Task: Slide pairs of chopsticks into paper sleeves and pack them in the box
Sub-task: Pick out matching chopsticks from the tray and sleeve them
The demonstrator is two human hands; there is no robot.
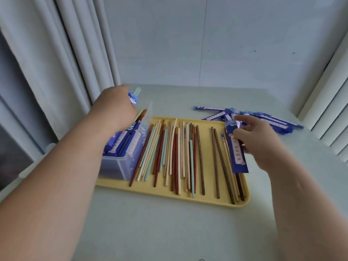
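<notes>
Left grip (114,108) is curled round a sleeved pair (134,97) at centre-left of the head view. Mint tips poke out of the blue paper beyond the knuckles, and the fingers are hidden behind the back of the hand. It hangs over the far end of the box (120,166), which stands on the left end of the tray (169,199). I judge this pair is about to be laid in with the packed pairs (120,140) lying lengthwise inside.

Right grip (254,142), at centre-right, pinches an empty sleeve (238,157) between thumb and fingers, above the brown sticks on the tray's right side. Holding it there probably readies the next filling while the other hand packs.

Loose chopsticks (177,157) lie side by side along the tray, easy to pick out in matching colours. A pile of sleeves (271,119) lies on the desk (169,232) just beyond the tray's upper right corner, near the right grip. With so many sticks bare, much of the task seems left.
</notes>
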